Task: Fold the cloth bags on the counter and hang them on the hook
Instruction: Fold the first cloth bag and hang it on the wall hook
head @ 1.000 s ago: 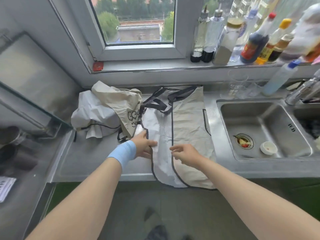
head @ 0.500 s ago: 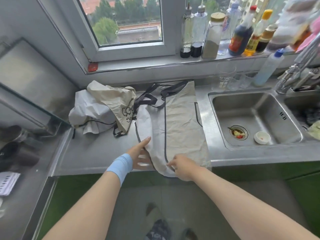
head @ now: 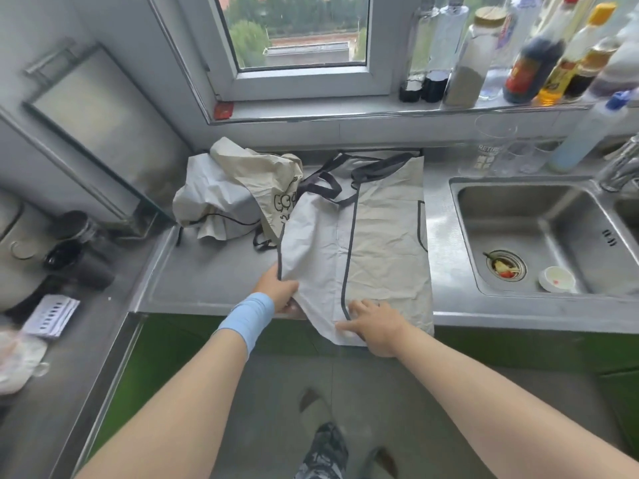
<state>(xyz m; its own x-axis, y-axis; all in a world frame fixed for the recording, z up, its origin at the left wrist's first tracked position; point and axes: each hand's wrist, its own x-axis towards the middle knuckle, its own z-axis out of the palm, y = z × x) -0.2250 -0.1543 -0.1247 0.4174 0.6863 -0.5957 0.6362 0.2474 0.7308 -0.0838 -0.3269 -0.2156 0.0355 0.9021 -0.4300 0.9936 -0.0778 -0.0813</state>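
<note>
Right now a beige tote bag with dark grey trim lies flat on the steel surface, its near end hanging a little past the front edge and its grey handles trailing toward the window wall. Its left side is folded over, showing a paler grey-white panel. The left hand, with a light blue band on the wrist, is closed on the lower left edge of that folded panel, fingers tucked beneath the fabric and the thumb apparently on top, though the cloth hides most of the grip. The right hand lies palm down with fingers spread, pressing the bag's near end at the surface edge, just beside the dark trim line. Behind and to the left, touching the flat bag, sits a crumpled heap of further cloth bags, one with a printed outline design. To the right is a steel sink, with a small white dish beside its drain.
</note>
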